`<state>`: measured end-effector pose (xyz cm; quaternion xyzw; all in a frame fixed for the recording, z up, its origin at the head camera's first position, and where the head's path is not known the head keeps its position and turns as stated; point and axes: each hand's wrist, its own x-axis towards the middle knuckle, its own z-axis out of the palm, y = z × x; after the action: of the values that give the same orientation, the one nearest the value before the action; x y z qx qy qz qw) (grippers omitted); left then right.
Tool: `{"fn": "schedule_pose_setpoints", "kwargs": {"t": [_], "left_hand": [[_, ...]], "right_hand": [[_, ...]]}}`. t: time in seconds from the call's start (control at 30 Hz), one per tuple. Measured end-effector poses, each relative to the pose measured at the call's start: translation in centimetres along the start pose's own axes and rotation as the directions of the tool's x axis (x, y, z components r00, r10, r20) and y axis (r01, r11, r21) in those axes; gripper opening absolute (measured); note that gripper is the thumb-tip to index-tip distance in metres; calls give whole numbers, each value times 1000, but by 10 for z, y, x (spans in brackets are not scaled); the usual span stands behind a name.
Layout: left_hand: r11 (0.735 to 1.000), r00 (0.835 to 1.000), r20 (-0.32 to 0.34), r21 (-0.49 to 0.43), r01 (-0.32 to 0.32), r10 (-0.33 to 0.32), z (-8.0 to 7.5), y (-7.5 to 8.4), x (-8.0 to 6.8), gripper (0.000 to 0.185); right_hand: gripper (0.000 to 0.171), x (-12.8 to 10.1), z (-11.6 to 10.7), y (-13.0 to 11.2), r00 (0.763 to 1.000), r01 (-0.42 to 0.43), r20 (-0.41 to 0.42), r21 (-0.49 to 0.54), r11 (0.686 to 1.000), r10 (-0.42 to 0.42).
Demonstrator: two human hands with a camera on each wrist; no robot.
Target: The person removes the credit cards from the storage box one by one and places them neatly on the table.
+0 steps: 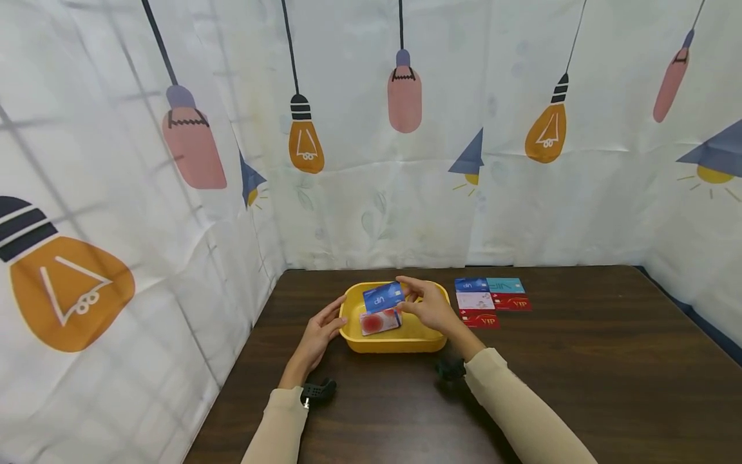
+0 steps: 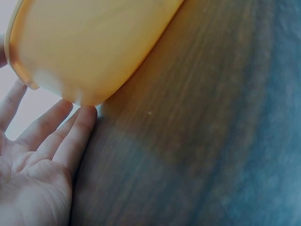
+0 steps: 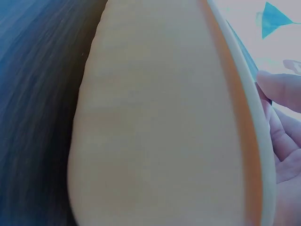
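A yellow tray (image 1: 394, 345) sits on the table, with a pink-and-white card (image 1: 379, 322) inside. My right hand (image 1: 431, 308) pinches a blue card (image 1: 382, 297) by its right side, above the tray. In the right wrist view the fingers (image 3: 287, 92) show past the tray's rim, and the wall hides most of the card. My left hand (image 1: 320, 332) touches the tray's left end. Seen from the left wrist, its fairly straight fingers (image 2: 77, 134) rest against the outer wall.
Right of the tray, several cards lie together on the dark wooden table (image 1: 580, 361): a blue card (image 1: 471, 285), a teal card (image 1: 505, 285), a whitish card (image 1: 475, 301) and two red cards (image 1: 511, 301). A patterned white curtain (image 1: 359, 219) hangs behind and to the sides.
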<state>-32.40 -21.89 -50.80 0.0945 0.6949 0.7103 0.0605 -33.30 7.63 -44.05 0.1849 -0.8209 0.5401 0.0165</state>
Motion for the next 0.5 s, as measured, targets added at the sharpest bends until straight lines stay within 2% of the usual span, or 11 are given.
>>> {"fn": "schedule_pose_setpoints", "kwargs": {"t": [0.17,0.5], "left_hand": [[1000,1000,-5,0,6,-6,-1,2,0,54],[1000,1000,9,14,-19,19,0,0,-1,56]], "right_hand": [[56,-8,-10,3,1000,24,-18,-19,1000,-24],[56,-29,-32,9,999,-25,-45,-25,999,24]]}}
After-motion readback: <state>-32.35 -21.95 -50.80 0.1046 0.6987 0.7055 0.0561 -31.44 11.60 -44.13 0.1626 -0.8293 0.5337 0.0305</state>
